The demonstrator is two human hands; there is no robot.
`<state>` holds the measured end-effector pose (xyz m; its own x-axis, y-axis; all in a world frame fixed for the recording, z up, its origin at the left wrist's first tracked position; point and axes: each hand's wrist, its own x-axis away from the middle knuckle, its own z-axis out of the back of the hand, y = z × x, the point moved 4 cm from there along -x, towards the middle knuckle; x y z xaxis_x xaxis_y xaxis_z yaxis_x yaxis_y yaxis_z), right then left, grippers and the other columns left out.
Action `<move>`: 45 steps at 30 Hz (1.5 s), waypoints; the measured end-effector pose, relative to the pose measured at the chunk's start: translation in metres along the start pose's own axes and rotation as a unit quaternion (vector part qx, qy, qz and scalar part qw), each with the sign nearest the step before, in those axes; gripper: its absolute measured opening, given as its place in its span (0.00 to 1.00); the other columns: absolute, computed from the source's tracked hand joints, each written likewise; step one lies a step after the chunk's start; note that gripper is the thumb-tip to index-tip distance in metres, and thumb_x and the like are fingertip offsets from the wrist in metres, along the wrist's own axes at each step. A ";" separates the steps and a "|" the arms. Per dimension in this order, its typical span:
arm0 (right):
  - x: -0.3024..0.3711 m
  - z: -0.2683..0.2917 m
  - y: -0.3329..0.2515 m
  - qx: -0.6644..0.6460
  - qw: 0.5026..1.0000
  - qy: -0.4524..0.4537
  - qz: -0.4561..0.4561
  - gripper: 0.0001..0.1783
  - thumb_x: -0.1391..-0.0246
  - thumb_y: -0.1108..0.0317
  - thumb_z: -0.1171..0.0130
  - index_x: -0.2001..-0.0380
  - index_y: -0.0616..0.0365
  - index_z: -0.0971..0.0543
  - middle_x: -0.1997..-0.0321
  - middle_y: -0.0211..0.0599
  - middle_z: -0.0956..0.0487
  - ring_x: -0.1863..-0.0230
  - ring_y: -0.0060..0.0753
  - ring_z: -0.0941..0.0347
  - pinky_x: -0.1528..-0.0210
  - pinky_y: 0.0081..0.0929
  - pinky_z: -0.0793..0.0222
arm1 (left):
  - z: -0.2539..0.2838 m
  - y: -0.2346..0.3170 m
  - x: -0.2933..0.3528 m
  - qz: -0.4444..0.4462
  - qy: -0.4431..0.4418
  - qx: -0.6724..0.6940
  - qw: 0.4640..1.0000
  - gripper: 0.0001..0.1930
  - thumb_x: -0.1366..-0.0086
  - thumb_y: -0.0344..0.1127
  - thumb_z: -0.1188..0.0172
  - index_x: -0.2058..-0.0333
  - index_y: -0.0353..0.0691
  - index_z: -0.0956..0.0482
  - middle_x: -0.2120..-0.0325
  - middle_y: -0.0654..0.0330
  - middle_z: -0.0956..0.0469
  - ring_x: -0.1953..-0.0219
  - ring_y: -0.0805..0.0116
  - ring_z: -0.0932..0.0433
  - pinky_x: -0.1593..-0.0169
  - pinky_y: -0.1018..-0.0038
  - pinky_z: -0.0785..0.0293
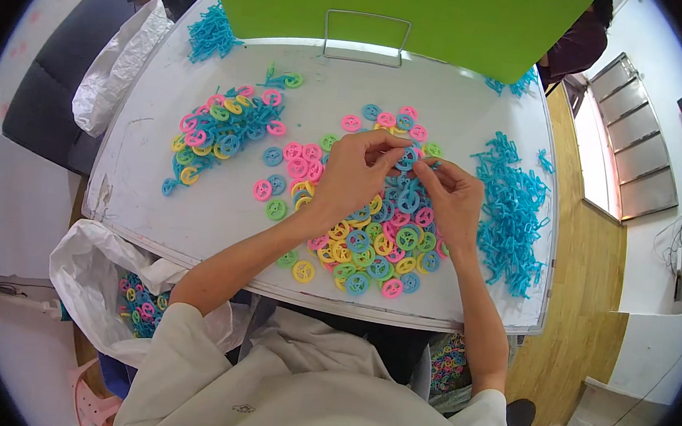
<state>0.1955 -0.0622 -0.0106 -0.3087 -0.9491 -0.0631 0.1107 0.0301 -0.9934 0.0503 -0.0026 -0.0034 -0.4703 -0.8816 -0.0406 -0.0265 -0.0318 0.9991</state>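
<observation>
My left hand (354, 174) and my right hand (452, 198) meet above the middle of a white table (157, 206). Together they pinch a small blue plastic ring (407, 159) between their fingertips. Under them lies a heap of small plastic rings (370, 247) in pink, yellow, green and blue. Whether a blue clip is also in the fingers cannot be told.
A pile of blue plastic clips (511, 214) lies right of my hands. A heap of rings joined with blue clips (223, 128) sits at the left. More blue clips (211, 34) lie at the back left by a green board (405, 14). White bags (102, 290) hang at the table's left edge.
</observation>
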 end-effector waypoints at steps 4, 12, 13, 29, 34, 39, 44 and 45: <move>0.003 -0.002 -0.004 -0.005 1.000 0.019 -0.010 0.10 0.47 0.71 0.38 0.65 0.68 0.20 0.71 0.36 0.18 0.71 0.15 0.25 0.70 0.10 0.32 | -0.001 0.001 0.003 -0.017 0.027 -0.033 0.999 0.10 0.35 0.26 0.47 0.57 0.31 0.22 0.64 0.56 0.20 0.63 0.71 0.20 0.59 0.77 0.20; 0.007 -0.006 -0.003 0.034 0.998 0.057 0.007 0.08 0.49 0.72 0.36 0.67 0.66 0.19 0.73 0.36 0.18 0.73 0.15 0.26 0.72 0.10 0.33 | -0.003 -0.001 0.006 -0.015 0.066 -0.030 0.997 0.10 0.36 0.28 0.45 0.57 0.32 0.22 0.65 0.56 0.19 0.65 0.73 0.20 0.63 0.78 0.20; 0.009 -0.006 -0.005 0.059 0.995 0.074 0.036 0.08 0.50 0.73 0.36 0.67 0.66 0.19 0.74 0.36 0.18 0.74 0.15 0.26 0.72 0.11 0.33 | -0.003 0.000 0.007 -0.018 0.080 -0.029 0.996 0.10 0.37 0.29 0.45 0.58 0.32 0.21 0.69 0.56 0.19 0.68 0.75 0.21 0.66 0.79 0.23; 0.000 0.002 -0.005 0.030 0.998 -0.035 0.042 0.08 0.48 0.77 0.40 0.63 0.66 0.20 0.69 0.38 0.18 0.68 0.20 0.23 0.66 0.16 0.28 | 0.003 -0.004 -0.006 -0.056 0.021 -0.008 0.998 0.09 0.34 0.28 0.49 0.57 0.34 0.24 0.63 0.61 0.22 0.61 0.75 0.22 0.61 0.79 0.24; -0.016 0.053 -0.025 0.166 0.980 0.060 0.090 0.11 0.48 0.74 0.41 0.59 0.58 0.20 0.62 0.40 0.18 0.62 0.32 0.23 0.60 0.26 0.28 | 0.068 0.031 -0.019 -0.081 0.183 0.021 0.980 0.10 0.31 0.34 0.53 0.59 0.39 0.23 0.68 0.66 0.23 0.65 0.77 0.24 0.63 0.79 0.28; -0.021 0.101 -0.006 0.520 0.842 0.087 0.109 0.18 0.56 0.67 0.34 0.58 0.52 0.20 0.55 0.40 0.22 0.53 0.46 0.29 0.50 0.37 0.34 | 0.155 0.066 -0.015 -0.252 0.365 -0.396 0.804 0.11 0.39 0.26 0.50 0.60 0.43 0.22 0.65 0.61 0.22 0.65 0.64 0.23 0.61 0.72 0.28; -0.022 0.092 0.008 0.566 0.818 0.069 0.069 0.22 0.62 0.64 0.31 0.58 0.52 0.20 0.51 0.40 0.24 0.50 0.47 0.32 0.48 0.38 0.35 | 0.196 0.049 -0.009 0.018 0.374 -0.643 0.668 0.16 0.49 0.22 0.47 0.61 0.44 0.21 0.61 0.57 0.24 0.56 0.51 0.27 0.55 0.61 0.29; -0.022 0.092 0.007 0.563 0.821 0.068 0.064 0.23 0.62 0.65 0.31 0.58 0.51 0.20 0.52 0.40 0.24 0.50 0.47 0.32 0.48 0.38 0.36 | 0.198 0.044 -0.009 0.020 0.376 -0.645 0.665 0.16 0.49 0.22 0.47 0.61 0.44 0.21 0.61 0.57 0.24 0.56 0.51 0.27 0.55 0.61 0.29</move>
<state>0.2895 -0.0701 -0.0070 -0.3205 -0.9150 -0.2452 0.9302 -0.2550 -0.2642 -0.1207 0.0975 0.0391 0.1395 -0.8649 -0.4822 0.9796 0.0494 0.1947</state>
